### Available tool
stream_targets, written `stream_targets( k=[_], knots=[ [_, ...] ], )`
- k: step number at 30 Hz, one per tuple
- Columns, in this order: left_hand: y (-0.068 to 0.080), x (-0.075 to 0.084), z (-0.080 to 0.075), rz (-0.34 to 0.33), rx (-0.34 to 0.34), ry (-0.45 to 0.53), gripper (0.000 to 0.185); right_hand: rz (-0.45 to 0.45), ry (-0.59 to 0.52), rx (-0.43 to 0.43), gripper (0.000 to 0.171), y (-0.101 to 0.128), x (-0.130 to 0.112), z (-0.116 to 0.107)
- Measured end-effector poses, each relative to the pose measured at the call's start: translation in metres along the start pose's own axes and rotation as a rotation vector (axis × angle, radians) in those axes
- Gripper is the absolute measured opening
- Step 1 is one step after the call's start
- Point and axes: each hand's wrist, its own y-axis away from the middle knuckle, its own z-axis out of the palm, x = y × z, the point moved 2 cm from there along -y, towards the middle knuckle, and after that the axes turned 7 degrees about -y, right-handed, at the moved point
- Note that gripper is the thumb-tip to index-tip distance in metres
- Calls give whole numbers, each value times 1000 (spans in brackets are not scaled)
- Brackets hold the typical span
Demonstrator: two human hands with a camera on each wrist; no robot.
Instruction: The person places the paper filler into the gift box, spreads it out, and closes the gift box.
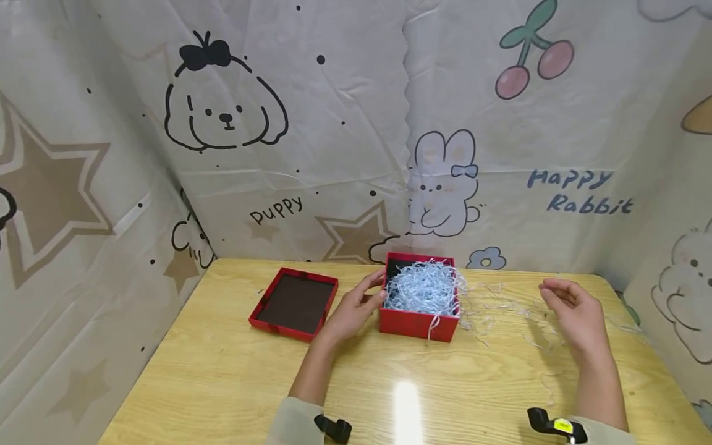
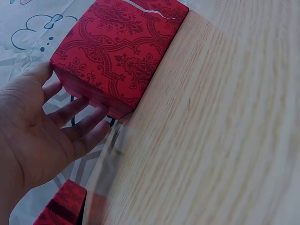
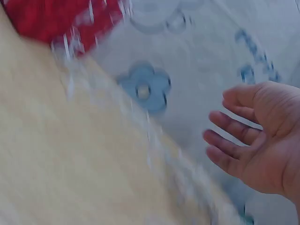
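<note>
- At the far left, the pale cloth (image 1: 133,247) has a large brown star (image 1: 52,179) printed on it; more to the right comes a puppy drawing (image 1: 225,123).
- The red lid (image 1: 295,303) lies on the wooden surface (image 1: 222,377) with its dark inside facing up, left of the box and apart from it.
- The left hand (image 1: 351,314) is beside the box, its fingers spread and slightly bent. They touch the box's left side, but they are not closed around it.
- The red box (image 1: 417,324) stands upright on the surface near the back edge, without cover. The left wrist view shows its dark flowered pattern.
- Pale blue shredded paper (image 1: 425,287) fills most of the box and rises in a heap; one strand hangs over the front wall.
- Behind the box, a rabbit drawing (image 1: 445,191) is on the cloth.
- Loose strands (image 1: 508,305) are scattered on the surface, from the box toward the right hand.
- The right hand (image 1: 575,315) is above the right part of the surface, well apart from the box. Its fingers are loosely curved, thumb close to the index finger, and they hold nothing that I can see.
</note>
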Motion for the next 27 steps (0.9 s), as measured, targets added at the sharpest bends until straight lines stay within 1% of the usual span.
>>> stream_targets(
  k=[2, 3, 5, 6, 8, 9, 10, 12, 14, 15, 17, 19, 21, 23, 25, 27],
  knots=[
    [1, -1, 0, -1, 3, -2, 57, 61, -40, 81, 29, 1, 13, -14],
    [2, -2, 0, 4, 3, -4, 56, 92, -59, 132, 25, 2, 20, -21],
    [2, -2, -1, 0, 1, -3, 56, 148, -129, 237, 18, 3, 30, -33],
    [2, -2, -1, 0, 0, -1, 56, 165, -135, 289, 15, 3, 35, -38],
    [1, -1, -1, 0, 2, 4, 56, 181, -151, 381, 12, 3, 41, -44],
    [1, 0, -1, -2, 2, 9, 56, 174, -148, 416, 13, 3, 44, -46],
    [1, 1, -1, -8, 1, 11, 57, 171, -140, 438, 14, 3, 46, -47],
    [0, 1, 0, -7, -5, 16, 57, 169, -82, 457, 17, 4, 50, -48],
    [0, 1, 0, 2, -10, 16, 57, 186, -53, 440, 25, 4, 52, -44],
    [0, 1, 0, 5, -14, 17, 57, 195, -32, 415, 31, 4, 53, -41],
    [0, 1, 0, 19, -15, 14, 57, 217, -3, 344, 41, 3, 53, -35],
    [0, 1, 0, 32, -8, 11, 56, 207, 42, 253, 52, 0, 52, -28],
    [0, 1, 0, 33, 1, 11, 57, 167, 77, 152, 59, -2, 49, -18],
    [0, 1, -1, 32, 7, 12, 57, 115, 120, 72, 62, -5, 46, -5],
    [0, 1, -1, 27, 7, 13, 57, 61, 131, 2, 62, -7, 42, 9],
    [1, 1, -1, 29, 6, 18, 57, 9, 136, -51, 60, -9, 38, 24]
  ],
)
